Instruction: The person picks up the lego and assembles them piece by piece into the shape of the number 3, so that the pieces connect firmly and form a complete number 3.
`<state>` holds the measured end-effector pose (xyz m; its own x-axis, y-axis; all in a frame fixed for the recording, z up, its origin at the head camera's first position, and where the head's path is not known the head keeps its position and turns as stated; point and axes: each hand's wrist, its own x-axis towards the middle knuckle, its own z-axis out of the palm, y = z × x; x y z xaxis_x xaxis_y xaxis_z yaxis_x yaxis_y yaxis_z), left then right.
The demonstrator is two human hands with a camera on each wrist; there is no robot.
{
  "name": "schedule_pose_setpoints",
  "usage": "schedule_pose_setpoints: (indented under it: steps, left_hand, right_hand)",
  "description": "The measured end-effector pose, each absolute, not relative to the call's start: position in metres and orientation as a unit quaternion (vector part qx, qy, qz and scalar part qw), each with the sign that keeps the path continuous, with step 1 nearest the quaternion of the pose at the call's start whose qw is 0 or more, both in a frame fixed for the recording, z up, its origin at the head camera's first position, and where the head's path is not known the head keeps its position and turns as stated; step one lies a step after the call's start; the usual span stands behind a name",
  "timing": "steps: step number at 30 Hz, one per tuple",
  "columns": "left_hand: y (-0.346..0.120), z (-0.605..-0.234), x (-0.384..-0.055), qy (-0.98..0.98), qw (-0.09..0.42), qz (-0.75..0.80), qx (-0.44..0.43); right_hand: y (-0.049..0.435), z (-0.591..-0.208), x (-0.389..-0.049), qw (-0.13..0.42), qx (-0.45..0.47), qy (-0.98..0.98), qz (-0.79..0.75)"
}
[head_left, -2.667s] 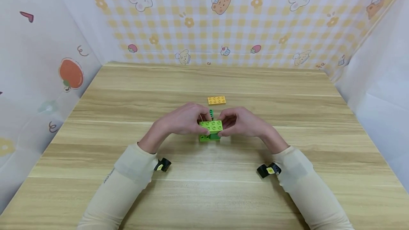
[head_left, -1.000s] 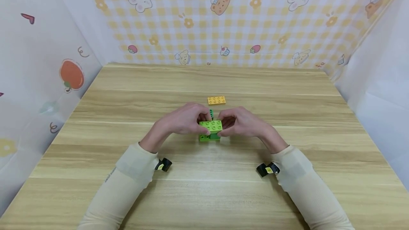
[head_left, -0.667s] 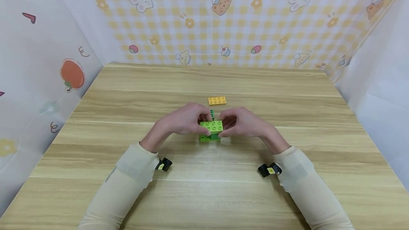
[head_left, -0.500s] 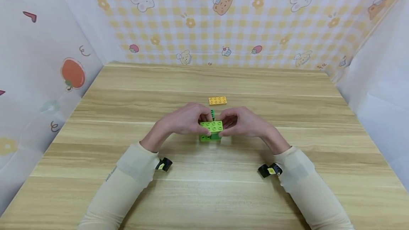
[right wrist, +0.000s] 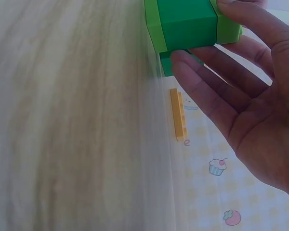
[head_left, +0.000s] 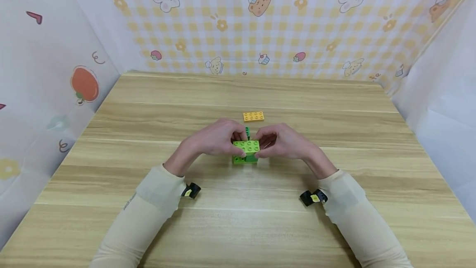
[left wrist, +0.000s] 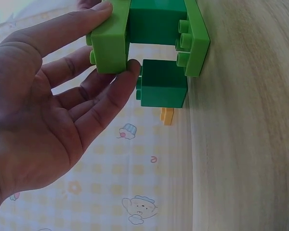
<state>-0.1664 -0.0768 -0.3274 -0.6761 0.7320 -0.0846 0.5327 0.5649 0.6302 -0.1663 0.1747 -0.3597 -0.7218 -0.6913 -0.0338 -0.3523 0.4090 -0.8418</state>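
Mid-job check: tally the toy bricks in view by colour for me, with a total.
Light green: 2 (top brick, base brick)
Dark green: 2 (middle brick between those two, rear brick behind the stack)
Yellow-orange: 1 (flat brick farthest back)
Total: 5

A screened-in booth: wood-grain table [head_left: 241, 226], checked cartoon backdrop [head_left: 279, 28], pale side sheets [head_left: 41, 73]

Lime blocks [head_left: 250, 145], dark green blocks [left wrist: 164, 84], orange brick [head_left: 253, 116], tan wood-grained table [head_left: 238, 230], yellow-and-white checked backdrop [head_left: 279, 32]
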Motion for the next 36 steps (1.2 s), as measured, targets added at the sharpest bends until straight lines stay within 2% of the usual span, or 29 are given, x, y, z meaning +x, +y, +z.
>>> schedule_pose_setpoints:
  steps: [36]
  left_hand:
    - [-0.0802, -0.3254, -0.1699, 0.863, 0.213, 0.328, 0.322]
  right_hand:
    - [0.1771, -0.3692, -0.1661, 0.181, -0.332, 0.813, -0.443]
